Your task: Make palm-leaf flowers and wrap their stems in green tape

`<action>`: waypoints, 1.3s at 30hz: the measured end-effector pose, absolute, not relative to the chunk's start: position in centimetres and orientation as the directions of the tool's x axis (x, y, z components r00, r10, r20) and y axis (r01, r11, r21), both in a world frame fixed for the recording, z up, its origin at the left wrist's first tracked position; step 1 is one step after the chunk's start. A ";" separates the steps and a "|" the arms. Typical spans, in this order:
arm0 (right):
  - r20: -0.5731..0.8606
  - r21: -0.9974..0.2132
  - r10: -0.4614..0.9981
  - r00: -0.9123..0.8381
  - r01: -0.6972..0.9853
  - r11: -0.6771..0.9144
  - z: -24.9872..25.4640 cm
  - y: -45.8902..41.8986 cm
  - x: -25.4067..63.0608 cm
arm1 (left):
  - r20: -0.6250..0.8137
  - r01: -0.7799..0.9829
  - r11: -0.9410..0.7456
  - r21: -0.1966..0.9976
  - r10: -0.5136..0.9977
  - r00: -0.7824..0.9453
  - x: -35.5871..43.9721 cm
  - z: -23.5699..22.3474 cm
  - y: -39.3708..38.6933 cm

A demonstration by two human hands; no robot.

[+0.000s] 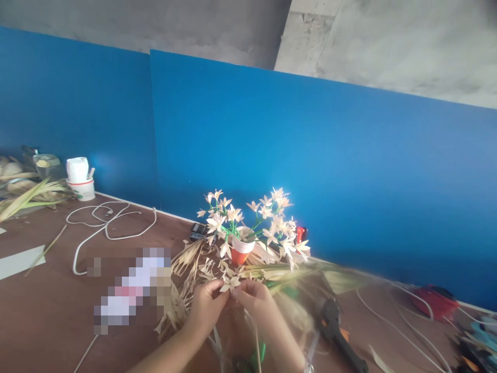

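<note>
Item: one pale, pointed-petalled flower [230, 283], held between two bare hands above the surface [50, 316], petals spread outward; stem not visible, so its long axis cannot be told. Left hand [206, 301]: nearly closed, thumb and fingertips pinched at the flower's left side. Right hand [253, 297]: likewise nearly closed, fingers curled, thumb and fingertips pinched at its right side. Key relation: an orange-and-white cup [241, 253] stands upright just beyond the flower, away from the person and slightly to the right; the two are near but apart, and the right hand appears marginally the closer to the cup. Cup contents: green stems bearing similar flowers [216, 221], fanned out left and right in two clusters. Adjacent: dry husk strips [175, 306], loose, left of the left hand; black glue gun [334, 327], lying to the right of the right forearm.
</note>
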State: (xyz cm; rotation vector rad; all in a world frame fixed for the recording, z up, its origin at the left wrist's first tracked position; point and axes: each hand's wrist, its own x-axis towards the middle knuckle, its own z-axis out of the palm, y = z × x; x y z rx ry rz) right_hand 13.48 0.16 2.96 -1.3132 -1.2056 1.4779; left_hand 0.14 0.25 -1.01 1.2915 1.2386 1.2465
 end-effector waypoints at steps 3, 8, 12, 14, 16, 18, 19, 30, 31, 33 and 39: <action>-0.196 -0.981 0.972 -0.132 0.029 -0.194 3.5 0.1 13.6 | 0.048 0.075 -0.047 0.996 0.999 -0.001 0.1 -0.5 0.1; -0.142 -0.988 0.980 -0.137 -0.036 -0.148 4.3 -0.1 13.7 | 0.031 0.057 -0.033 0.998 0.999 0.039 0.2 0.0 0.0; -0.156 -0.987 0.978 -0.137 -0.019 -0.160 4.5 -0.1 14.0 | 0.028 0.012 -0.029 1.000 0.998 0.063 0.2 -0.1 0.0; -0.176 -0.984 0.972 -0.154 -0.001 -0.179 4.6 -0.1 14.3 | 0.032 -0.004 -0.032 0.999 0.997 0.075 0.2 -0.1 0.0; -0.194 -0.981 0.964 -0.180 0.027 -0.193 4.8 -0.1 14.6 | 0.034 -0.019 -0.033 0.999 0.995 0.093 0.2 0.0 0.1; -0.197 -0.980 0.961 -0.195 0.056 -0.190 5.1 0.0 14.8 | 0.031 -0.018 -0.029 0.999 0.993 0.114 0.2 0.0 0.1; -0.190 -0.981 0.963 -0.191 0.068 -0.180 5.2 0.0 14.8 | 0.030 -0.010 -0.029 1.000 0.992 0.124 0.2 0.1 0.1; -0.238 -0.969 0.963 -0.123 0.099 -0.227 4.6 0.3 15.3 | 0.055 -0.062 -0.041 0.997 0.971 0.234 0.2 1.1 -0.4; -0.222 -0.972 0.967 -0.122 0.104 -0.210 4.8 0.2 15.4 | 0.043 -0.055 -0.031 0.998 0.969 0.244 0.2 1.0 -0.4; -0.174 -0.983 0.972 -0.158 0.092 -0.161 5.1 0.0 15.5 | 0.024 -0.032 -0.015 0.999 0.963 0.267 0.2 0.9 -0.4; -0.119 -0.985 0.954 -0.276 0.150 -0.079 5.3 -0.1 15.5 | 0.060 0.024 -0.074 0.997 0.928 0.367 0.1 1.0 -0.7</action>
